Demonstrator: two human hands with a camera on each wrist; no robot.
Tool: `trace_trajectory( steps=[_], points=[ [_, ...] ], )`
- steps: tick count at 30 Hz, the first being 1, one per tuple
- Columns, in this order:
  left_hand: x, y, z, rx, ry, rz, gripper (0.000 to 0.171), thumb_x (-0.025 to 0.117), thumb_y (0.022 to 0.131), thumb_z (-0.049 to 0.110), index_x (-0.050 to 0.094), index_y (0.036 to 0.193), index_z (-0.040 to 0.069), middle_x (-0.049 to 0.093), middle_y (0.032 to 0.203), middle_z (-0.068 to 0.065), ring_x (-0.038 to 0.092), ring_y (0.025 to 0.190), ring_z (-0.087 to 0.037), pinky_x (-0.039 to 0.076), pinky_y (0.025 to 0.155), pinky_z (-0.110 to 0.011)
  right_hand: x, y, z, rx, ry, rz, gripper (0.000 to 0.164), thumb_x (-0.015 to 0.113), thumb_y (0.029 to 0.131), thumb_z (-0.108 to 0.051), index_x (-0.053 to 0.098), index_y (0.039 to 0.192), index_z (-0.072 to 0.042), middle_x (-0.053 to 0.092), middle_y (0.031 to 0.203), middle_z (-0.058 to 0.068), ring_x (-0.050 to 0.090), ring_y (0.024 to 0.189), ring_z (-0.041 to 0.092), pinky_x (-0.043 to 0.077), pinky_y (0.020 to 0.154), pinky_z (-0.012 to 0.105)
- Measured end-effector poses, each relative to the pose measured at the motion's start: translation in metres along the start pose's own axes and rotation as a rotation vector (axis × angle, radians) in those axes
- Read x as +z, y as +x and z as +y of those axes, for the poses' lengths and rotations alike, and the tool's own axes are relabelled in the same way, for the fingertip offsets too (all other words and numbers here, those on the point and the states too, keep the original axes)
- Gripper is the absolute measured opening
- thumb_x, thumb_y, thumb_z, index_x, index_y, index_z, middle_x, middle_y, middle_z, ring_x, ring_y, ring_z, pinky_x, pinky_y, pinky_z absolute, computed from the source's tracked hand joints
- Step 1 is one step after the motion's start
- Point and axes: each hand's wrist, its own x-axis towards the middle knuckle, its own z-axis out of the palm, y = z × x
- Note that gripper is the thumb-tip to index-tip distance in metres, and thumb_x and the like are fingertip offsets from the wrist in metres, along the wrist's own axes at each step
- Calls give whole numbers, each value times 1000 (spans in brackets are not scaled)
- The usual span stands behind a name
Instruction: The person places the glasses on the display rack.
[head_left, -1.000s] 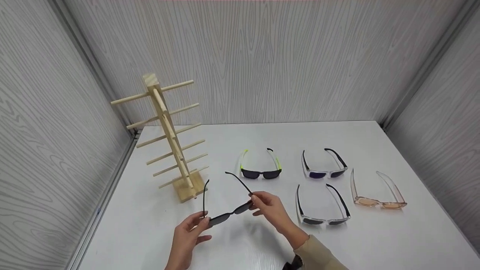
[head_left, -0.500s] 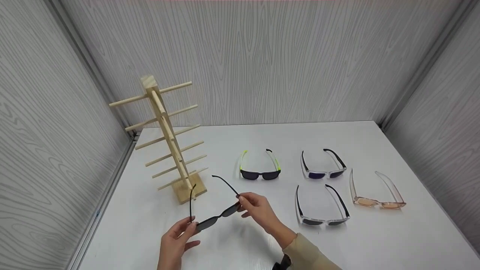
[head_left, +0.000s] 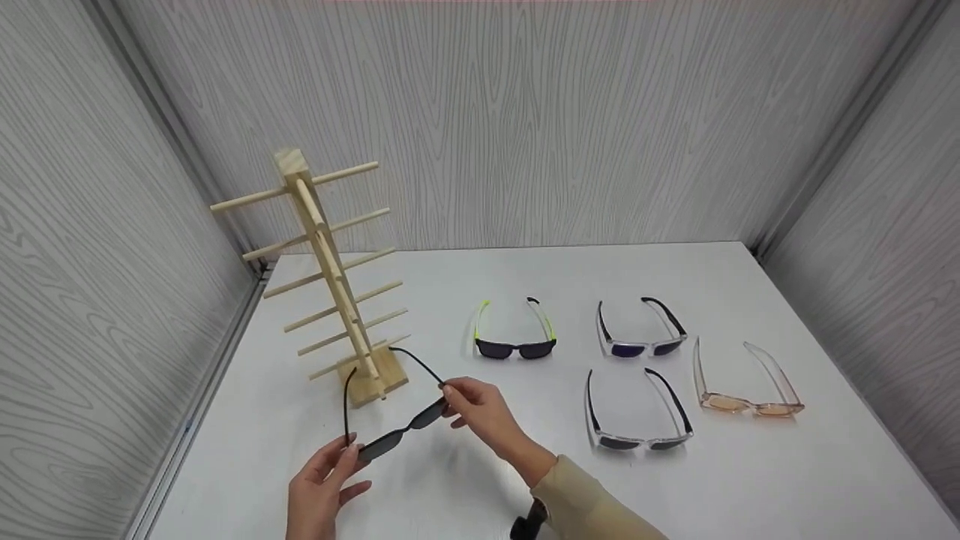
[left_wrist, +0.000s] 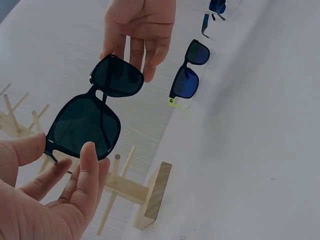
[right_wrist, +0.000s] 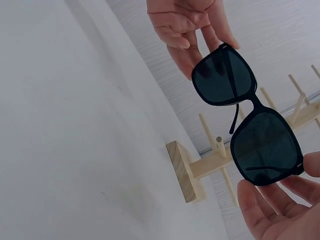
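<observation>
Black sunglasses [head_left: 381,445] with dark lenses are held in the air between both hands, temples unfolded and pointing away. At the left hinge my left hand [head_left: 322,480] pinches the frame between thumb and fingers. My right hand [head_left: 484,416] grips the opposite hinge corner the same way. Both lenses [left_wrist: 85,125] show plainly in the left wrist view, and the right wrist view shows the frame [right_wrist: 255,102] tilted. Just beyond the temple tips stands a wooden display rack [head_left: 330,262] with bare pegs on a square base [head_left: 394,369].
Several other sunglasses lie unfolded on the white table [head_left: 465,502]: a black-and-yellow pair [head_left: 515,350], a purple-lensed pair [head_left: 646,349], a clear-framed grey-lensed pair [head_left: 641,442] and a peach pair [head_left: 750,406]. Wood-grain panels [head_left: 525,112] enclose the back and sides.
Both hands have moved left with the black sunglasses, bringing the temples in front of the rack's base. The view has shifted slightly; the other sunglasses and the rack keep their places.
</observation>
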Motion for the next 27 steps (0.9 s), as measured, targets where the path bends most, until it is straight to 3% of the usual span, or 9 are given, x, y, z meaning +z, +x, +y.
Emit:
trace_trajectory(
  steps=[5, 10, 15, 22, 27],
  points=[
    [-2, 2, 2, -1, -6, 11, 62, 71, 78, 41, 55, 127, 7, 62, 107, -7, 64, 92, -17, 56, 72, -34, 3, 4, -3, -18, 8, -5, 27, 53, 96, -20, 61, 113, 0, 65, 93, 9, 64, 87, 28, 55, 71, 38],
    [-2, 4, 4, 8, -12, 24, 59, 69, 81, 40, 54, 128, 7, 63, 104, -4, 64, 91, -16, 56, 73, -33, 9, -1, -22, -45, 2, -5, 25, 51, 97, -14, 60, 112, 3, 65, 94, 13, 62, 90, 39, 54, 74, 46],
    [-3, 10, 5, 37, -17, 50, 56, 65, 85, 39, 51, 129, 7, 59, 110, -6, 64, 87, -8, 55, 73, -33, 18, 2, -35, -57, -26, 14, 26, 50, 97, -13, 60, 113, 4, 65, 94, 13, 60, 92, 41, 55, 73, 42],
    [-3, 19, 5, 70, -17, 105, 54, 61, 88, 42, 51, 129, 9, 58, 110, -8, 64, 89, -11, 55, 73, -33, 26, 28, -14, -50, -35, 46, 27, 53, 96, -19, 62, 113, -1, 65, 91, 11, 62, 86, 31, 55, 67, 36],
    [-4, 25, 8, 91, -25, 143, 52, 60, 89, 40, 51, 129, 7, 58, 106, -7, 64, 86, -10, 56, 72, -32, 31, 41, -6, -43, -23, 62, 29, 55, 95, -23, 62, 113, -2, 66, 90, 7, 63, 86, 31, 55, 64, 33]
  ],
)
